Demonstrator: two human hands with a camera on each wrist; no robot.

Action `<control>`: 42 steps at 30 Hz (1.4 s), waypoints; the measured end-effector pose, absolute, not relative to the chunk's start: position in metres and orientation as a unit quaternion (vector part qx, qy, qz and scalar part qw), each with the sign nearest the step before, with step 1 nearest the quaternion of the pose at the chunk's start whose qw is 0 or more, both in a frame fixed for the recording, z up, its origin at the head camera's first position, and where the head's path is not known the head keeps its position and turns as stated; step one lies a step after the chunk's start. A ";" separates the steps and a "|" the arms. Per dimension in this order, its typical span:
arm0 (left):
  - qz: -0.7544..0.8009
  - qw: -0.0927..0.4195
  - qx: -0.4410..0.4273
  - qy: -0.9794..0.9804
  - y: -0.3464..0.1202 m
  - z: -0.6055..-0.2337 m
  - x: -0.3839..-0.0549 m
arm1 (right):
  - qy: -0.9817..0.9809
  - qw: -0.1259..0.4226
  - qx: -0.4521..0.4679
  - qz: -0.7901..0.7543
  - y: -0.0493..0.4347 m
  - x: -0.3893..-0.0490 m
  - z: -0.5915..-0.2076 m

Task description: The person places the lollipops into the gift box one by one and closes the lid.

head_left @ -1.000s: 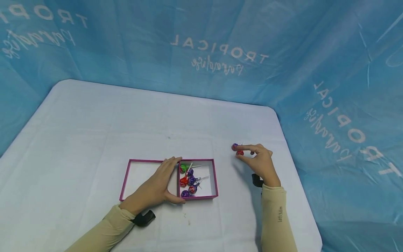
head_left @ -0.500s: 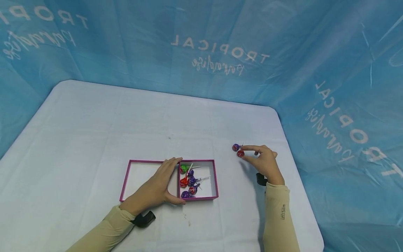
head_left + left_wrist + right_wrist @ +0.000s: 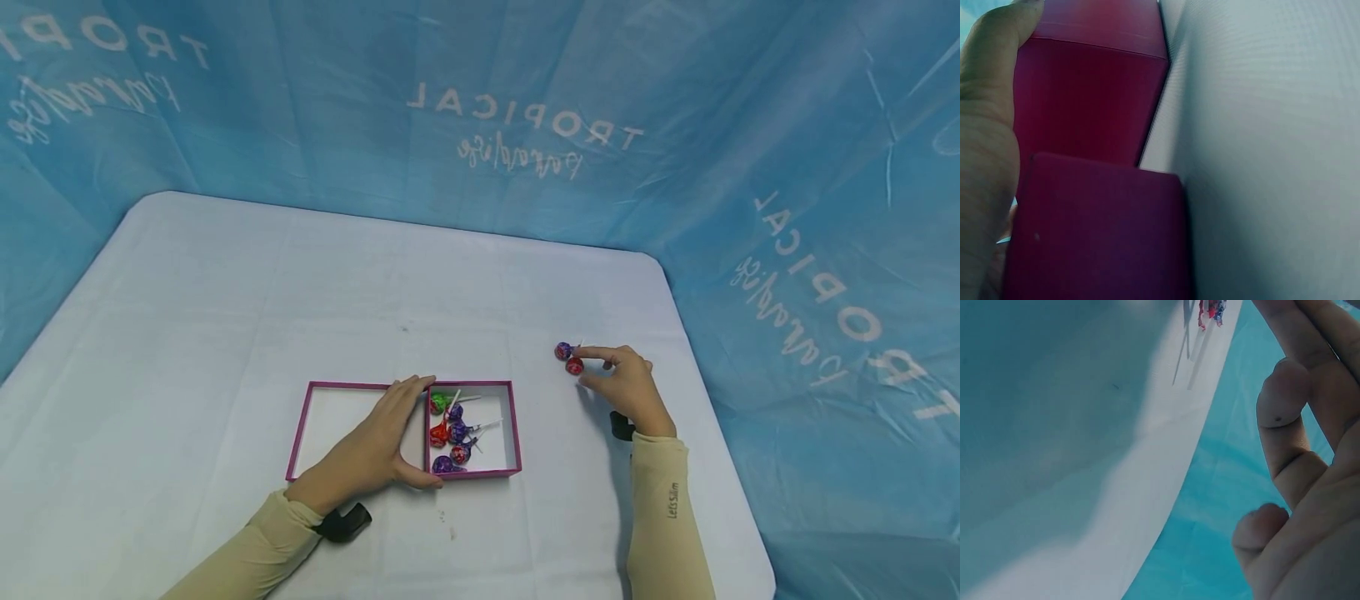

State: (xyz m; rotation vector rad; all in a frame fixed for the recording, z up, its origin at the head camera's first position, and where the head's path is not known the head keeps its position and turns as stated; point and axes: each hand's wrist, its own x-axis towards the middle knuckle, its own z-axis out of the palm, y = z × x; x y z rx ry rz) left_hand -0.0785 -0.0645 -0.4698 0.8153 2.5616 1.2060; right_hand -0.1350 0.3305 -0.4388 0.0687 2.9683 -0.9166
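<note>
My left hand (image 3: 367, 454) lies over a shallow white tray with a magenta rim (image 3: 302, 429). It grips the adjoining box (image 3: 516, 429) across its left side, thumb at the front edge and fingers at the back. Inside that box are several wrapped lollipops, among them a green one (image 3: 438, 403), a red one (image 3: 438, 435) and purple ones. Further right, a purple lollipop (image 3: 563, 351) and a dark red lollipop (image 3: 574, 367) lie on the cloth. Beside them is my right hand (image 3: 626, 387), index finger and thumb apart. White lollipop sticks (image 3: 1200, 359) show in the right wrist view.
A white cloth covers the table (image 3: 360, 292), with rounded corners at the back. Blue printed sheeting (image 3: 337, 108) hangs behind it and along the right side. In the left wrist view, magenta outer walls (image 3: 1097, 231) stand on the cloth.
My right hand has drawn slightly to the right, its thumb and index finger now off the red lollipop, which shows more fully. The left hand stays on the box.
</note>
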 end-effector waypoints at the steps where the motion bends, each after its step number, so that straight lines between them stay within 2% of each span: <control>1: 0.408 0.097 0.275 0.865 -0.064 -0.469 -0.078 | 0.955 0.022 0.026 -0.296 0.331 -0.135 -0.439; 17: 0.410 0.102 0.267 0.866 -0.064 -0.469 -0.077 | 0.957 0.037 0.039 -0.284 0.332 -0.140 -0.445; 32: 0.407 0.095 0.274 0.866 -0.064 -0.472 -0.079 | 0.955 0.007 0.020 -0.297 0.331 -0.140 -0.448; 42: 0.405 0.094 0.274 0.867 -0.065 -0.472 -0.079 | 0.954 0.006 0.021 -0.299 0.331 -0.142 -0.452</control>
